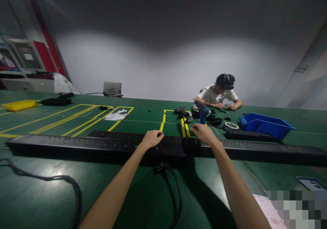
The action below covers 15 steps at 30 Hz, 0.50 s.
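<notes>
Left fingers (158,136) curl down over the far edge of the long strip (76,143), knuckles up, gripping its top. The left hand (152,138) sits near the strip's middle. Right fingers (195,128) pinch together above the strip, tips just over a raised black block (191,142) on it; whether they hold anything small cannot be told. The right hand (205,134) hovers just beside that block, a short way right of the left.

Two hands, two bare forearms, one strip in front. That strip lies flat on the green worktop (127,195), its long axis running left to right across nearly the whole view, socket face up, small red dots along it. One cable (176,188) drops from its near side, just between the hands, and loops toward the viewer. A second cable (51,179) snakes over the worktop at lower left.

Behind the first strip lies a second strip (114,135), parallel to it, and a third, shorter strip (245,135) sits at right. One blue bin (265,125) stands beyond it, one yellow tray (19,104) far left, one tape roll (231,125) near the bin. Yellow lines (84,120) mark the worktop.

One co-worker (218,94) sits across, both hands down on the worktop, with a drill (182,112) and small parts beside them.
</notes>
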Motion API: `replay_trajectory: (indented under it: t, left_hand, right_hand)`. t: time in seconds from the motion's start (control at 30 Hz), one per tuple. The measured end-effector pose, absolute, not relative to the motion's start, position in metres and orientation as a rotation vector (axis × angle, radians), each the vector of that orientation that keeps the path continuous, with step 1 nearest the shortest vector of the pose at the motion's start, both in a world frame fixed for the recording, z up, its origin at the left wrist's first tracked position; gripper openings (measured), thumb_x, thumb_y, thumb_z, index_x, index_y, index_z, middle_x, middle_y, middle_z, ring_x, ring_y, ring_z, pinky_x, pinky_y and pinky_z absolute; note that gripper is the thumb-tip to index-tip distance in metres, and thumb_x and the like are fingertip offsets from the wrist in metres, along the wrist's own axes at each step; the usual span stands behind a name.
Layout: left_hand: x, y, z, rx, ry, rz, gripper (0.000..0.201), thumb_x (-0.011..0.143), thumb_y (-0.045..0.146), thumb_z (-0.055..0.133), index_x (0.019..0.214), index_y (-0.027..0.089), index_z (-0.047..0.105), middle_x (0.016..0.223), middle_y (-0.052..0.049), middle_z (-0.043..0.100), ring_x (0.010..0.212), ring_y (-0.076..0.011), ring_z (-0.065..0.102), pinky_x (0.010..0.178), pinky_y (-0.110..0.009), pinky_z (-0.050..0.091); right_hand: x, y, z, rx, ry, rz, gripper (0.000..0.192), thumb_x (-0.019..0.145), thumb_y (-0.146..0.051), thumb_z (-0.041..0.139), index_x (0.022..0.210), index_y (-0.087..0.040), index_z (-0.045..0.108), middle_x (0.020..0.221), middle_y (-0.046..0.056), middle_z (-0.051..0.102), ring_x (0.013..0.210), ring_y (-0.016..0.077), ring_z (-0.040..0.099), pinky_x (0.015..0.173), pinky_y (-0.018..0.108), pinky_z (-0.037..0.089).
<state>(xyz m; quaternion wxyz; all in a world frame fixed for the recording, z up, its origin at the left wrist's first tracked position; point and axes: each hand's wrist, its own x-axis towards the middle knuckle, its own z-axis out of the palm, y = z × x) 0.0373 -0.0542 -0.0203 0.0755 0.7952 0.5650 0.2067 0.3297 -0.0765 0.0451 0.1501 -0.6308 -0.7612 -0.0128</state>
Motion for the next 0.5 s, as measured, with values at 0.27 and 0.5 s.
replay_trajectory:
  t: [0.27, 0.5]
  left_hand:
    - [0.044, -0.062, -0.016, 2.361, 1.769, 0.539, 0.038, 0.09, 0.044, 0.041, 0.105, 0.025, 0.071, 0.106, -0.007, 0.071, 0.103, -0.0245, 0.063, 0.09, -0.033, 0.046]
    - [0.048, -0.067, -0.009, 2.269, 1.871, 0.555, 0.035, 0.088, 0.04, 0.043, 0.097, 0.025, 0.073, 0.099, -0.008, 0.072, 0.097, -0.0252, 0.065, 0.083, -0.033, 0.048]
  right_hand:
    - [0.383, -0.057, -0.009, -2.308, -1.934, 0.071, 0.057, 0.094, -0.056, 0.024, 0.107, -0.019, 0.066, 0.111, 0.015, 0.065, 0.106, 0.0314, 0.058, 0.086, 0.042, 0.04]
    - [0.377, -0.05, -0.023, -2.368, -1.879, 0.027, 0.059, 0.093, -0.055, 0.026, 0.103, -0.015, 0.068, 0.108, 0.018, 0.065, 0.106, 0.0323, 0.059, 0.089, 0.044, 0.04]
